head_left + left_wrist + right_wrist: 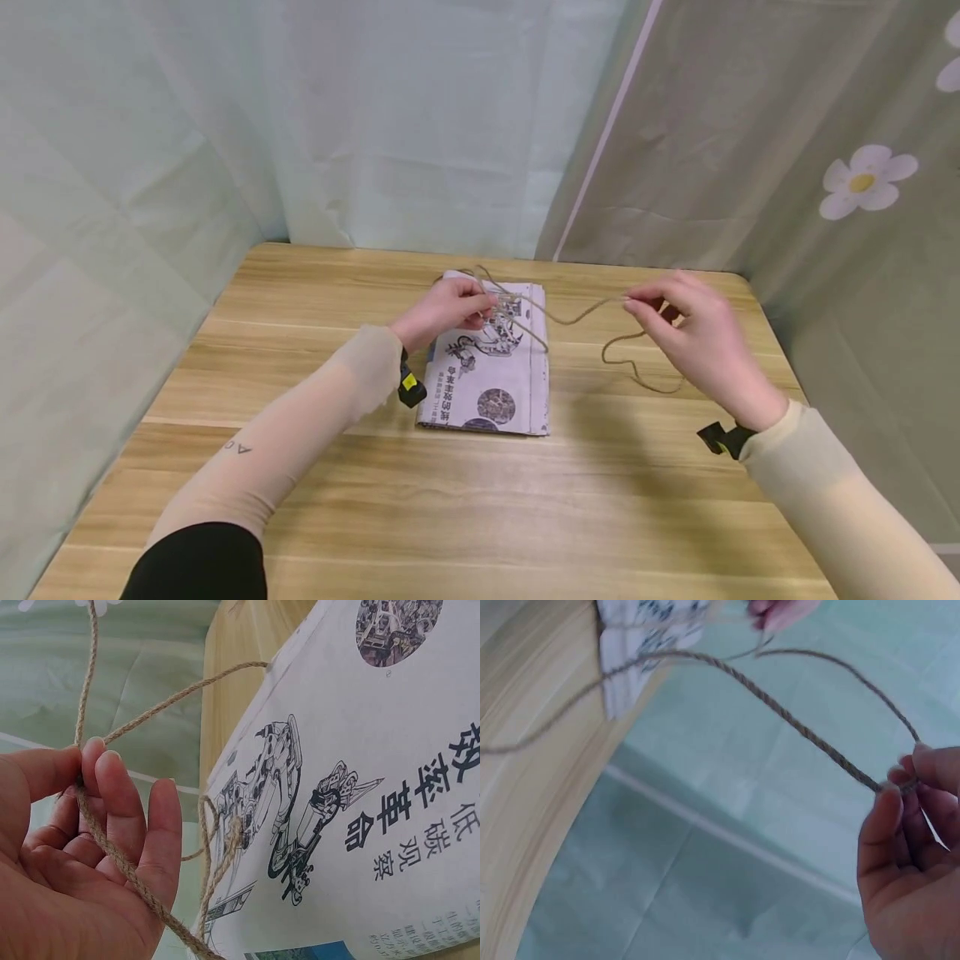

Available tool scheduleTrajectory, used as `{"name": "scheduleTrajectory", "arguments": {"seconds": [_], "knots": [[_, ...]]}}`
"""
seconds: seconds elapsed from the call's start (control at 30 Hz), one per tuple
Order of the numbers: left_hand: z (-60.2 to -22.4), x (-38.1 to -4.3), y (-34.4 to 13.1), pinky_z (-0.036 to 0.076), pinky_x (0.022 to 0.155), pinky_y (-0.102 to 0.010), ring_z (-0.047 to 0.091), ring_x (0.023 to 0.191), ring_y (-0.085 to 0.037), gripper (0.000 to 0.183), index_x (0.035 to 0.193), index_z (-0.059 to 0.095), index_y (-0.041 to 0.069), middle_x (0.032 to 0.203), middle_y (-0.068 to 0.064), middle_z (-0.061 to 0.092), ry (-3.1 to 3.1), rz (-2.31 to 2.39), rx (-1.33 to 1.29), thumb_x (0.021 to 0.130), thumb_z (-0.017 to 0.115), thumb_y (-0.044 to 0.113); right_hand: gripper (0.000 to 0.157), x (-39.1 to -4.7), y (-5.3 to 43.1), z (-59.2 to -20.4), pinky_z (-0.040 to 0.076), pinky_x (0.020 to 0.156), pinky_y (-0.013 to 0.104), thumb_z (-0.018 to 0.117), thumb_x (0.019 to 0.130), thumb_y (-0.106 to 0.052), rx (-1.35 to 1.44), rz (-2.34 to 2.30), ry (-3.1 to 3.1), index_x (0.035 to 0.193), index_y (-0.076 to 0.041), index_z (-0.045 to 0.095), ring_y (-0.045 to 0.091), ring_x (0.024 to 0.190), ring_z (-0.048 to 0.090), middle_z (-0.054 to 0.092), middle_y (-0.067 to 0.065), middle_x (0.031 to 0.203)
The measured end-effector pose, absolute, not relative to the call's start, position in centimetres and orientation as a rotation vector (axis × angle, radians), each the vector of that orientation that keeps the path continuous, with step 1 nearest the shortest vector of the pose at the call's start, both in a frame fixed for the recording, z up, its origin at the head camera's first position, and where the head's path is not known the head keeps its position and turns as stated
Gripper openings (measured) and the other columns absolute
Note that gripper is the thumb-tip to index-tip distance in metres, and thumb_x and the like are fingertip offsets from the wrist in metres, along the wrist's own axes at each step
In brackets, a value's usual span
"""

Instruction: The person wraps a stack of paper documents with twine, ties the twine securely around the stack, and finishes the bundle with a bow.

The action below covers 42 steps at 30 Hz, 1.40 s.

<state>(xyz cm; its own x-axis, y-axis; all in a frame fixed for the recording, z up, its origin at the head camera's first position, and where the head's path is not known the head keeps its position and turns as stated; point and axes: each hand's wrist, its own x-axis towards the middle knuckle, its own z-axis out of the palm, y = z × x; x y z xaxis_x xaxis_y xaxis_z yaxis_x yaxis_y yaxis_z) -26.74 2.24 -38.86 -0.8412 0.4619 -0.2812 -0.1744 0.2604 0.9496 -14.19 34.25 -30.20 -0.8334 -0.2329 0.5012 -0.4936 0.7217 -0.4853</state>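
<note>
A folded newspaper (495, 383), printed with a machine drawing and dark characters, lies flat on the table. Brown twine (558, 319) runs over its upper part and out to the right. Above the newspaper's upper left, my left hand (450, 310) pinches the twine between thumb and fingertips; in the left wrist view, strands (135, 881) cross at that pinch. My right hand (693, 333), raised to the right of the newspaper, pinches another stretch of twine (795, 724) between thumb and forefinger. From there a slack tail (622, 361) drops in a curve to the tabletop.
The wooden table (465, 517) has its far edge just behind the newspaper. Pale curtains (450, 125) hang close behind it and at both sides, the right one (847, 275) with white flowers. Each wrist wears a black strap with a small device (411, 387).
</note>
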Motion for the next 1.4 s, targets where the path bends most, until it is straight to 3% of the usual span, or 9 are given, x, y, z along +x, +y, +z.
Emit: {"name": "scheduleTrajectory", "arguments": {"seconds": [0.27, 0.43, 0.5, 0.57, 0.67, 0.83, 1.13, 1.27, 1.4], "knots": [[-38.7, -26.9, 2.2, 0.052, 0.100, -0.050, 0.060, 0.083, -0.019, 0.037, 0.119, 0.061, -0.010, 0.122, -0.029, 0.062, 2.045, 1.622, 0.250, 0.104, 0.064, 0.023, 0.019, -12.9, 33.3, -30.3, 0.053, 0.070, 0.021, 0.073, 0.097, -0.013, 0.728, 1.128, -2.731, 0.114, -0.020, 0.076, 0.009, 0.085, 0.063, 0.071, -0.009, 0.105], [-38.7, -27.0, 2.4, 0.052, 0.100, -0.051, 0.061, 0.084, -0.020, 0.037, 0.120, 0.061, -0.010, 0.123, -0.028, 0.062, 2.048, 1.624, 0.251, 0.104, 0.063, 0.024, 0.024, -14.0, 36.0, -31.8, 0.054, 0.074, 0.029, 0.064, 0.104, -0.027, 0.522, 1.066, -2.894, 0.123, -0.016, 0.072, 0.018, 0.091, 0.065, 0.072, 0.000, 0.115], [-38.6, -26.9, 2.4, 0.052, 0.100, -0.051, 0.061, 0.084, -0.019, 0.037, 0.119, 0.061, -0.009, 0.123, -0.028, 0.062, 2.049, 1.621, 0.255, 0.104, 0.063, 0.024, 0.026, -14.5, 38.0, -32.9, 0.053, 0.073, 0.035, 0.061, 0.105, -0.032, 0.397, 0.908, -2.964, 0.119, -0.013, 0.073, 0.020, 0.087, 0.064, 0.072, 0.002, 0.109], [-38.6, -26.8, 2.5, 0.052, 0.100, -0.051, 0.061, 0.084, -0.020, 0.034, 0.116, 0.063, -0.007, 0.121, -0.027, 0.063, 2.047, 1.619, 0.258, 0.104, 0.063, 0.024, 0.029, -14.7, 40.1, -34.3, 0.048, 0.066, 0.037, 0.058, 0.106, -0.035, 0.266, 0.730, -3.085, 0.103, -0.010, 0.072, 0.020, 0.076, 0.060, 0.069, 0.003, 0.090], [-38.5, -26.4, 2.5, 0.053, 0.099, -0.050, 0.062, 0.085, -0.021, 0.027, 0.110, 0.065, -0.003, 0.118, -0.024, 0.065, 2.044, 1.619, 0.266, 0.103, 0.065, 0.023, 0.044, -14.4, 43.1, -36.9, 0.037, 0.057, 0.036, 0.054, 0.106, -0.043, 0.061, 0.537, -3.326, 0.079, -0.009, 0.059, 0.019, 0.063, 0.047, 0.052, 0.001, 0.068], [-38.4, -26.3, 2.4, 0.053, 0.099, -0.049, 0.063, 0.092, -0.027, 0.029, 0.111, 0.064, -0.005, 0.118, -0.026, 0.064, 2.035, 1.633, 0.283, 0.103, 0.066, 0.023, 0.060, -13.5, 45.6, -40.7, 0.040, 0.059, 0.036, 0.054, 0.100, -0.061, -0.217, 0.692, -3.501, 0.083, -0.004, 0.063, 0.023, 0.066, 0.050, 0.057, 0.008, 0.072], [-38.2, -26.1, 2.2, 0.052, 0.100, -0.049, 0.062, 0.091, -0.025, 0.037, 0.119, 0.061, -0.008, 0.123, -0.029, 0.061, 2.043, 1.603, 0.289, 0.103, 0.065, 0.025, 0.029, -13.8, 43.2, -43.0, 0.046, 0.064, 0.030, 0.065, 0.101, -0.032, -0.154, 1.095, -3.158, 0.100, -0.002, 0.067, 0.019, 0.072, 0.057, 0.067, 0.006, 0.084], [-38.2, -26.0, 2.1, 0.051, 0.101, -0.051, 0.061, 0.090, -0.024, 0.032, 0.115, 0.062, -0.005, 0.123, -0.029, 0.061, 2.034, 1.610, 0.286, 0.103, 0.065, 0.025, 0.026, -14.4, 40.8, -42.8, 0.054, 0.061, 0.029, 0.066, 0.101, -0.021, -0.077, 1.366, -3.050, 0.107, 0.004, 0.065, 0.021, 0.071, 0.066, 0.072, 0.011, 0.084], [-38.1, -25.9, 2.0, 0.051, 0.102, -0.051, 0.062, 0.091, -0.025, 0.033, 0.116, 0.062, -0.006, 0.122, -0.029, 0.062, 2.032, 1.619, 0.286, 0.102, 0.066, 0.024, 0.024, -14.7, 38.3, -42.7, 0.052, 0.054, 0.029, 0.069, 0.099, -0.017, 0.001, 1.551, -3.036, 0.107, 0.005, 0.065, 0.021, 0.067, 0.064, 0.070, 0.010, 0.078]]}}
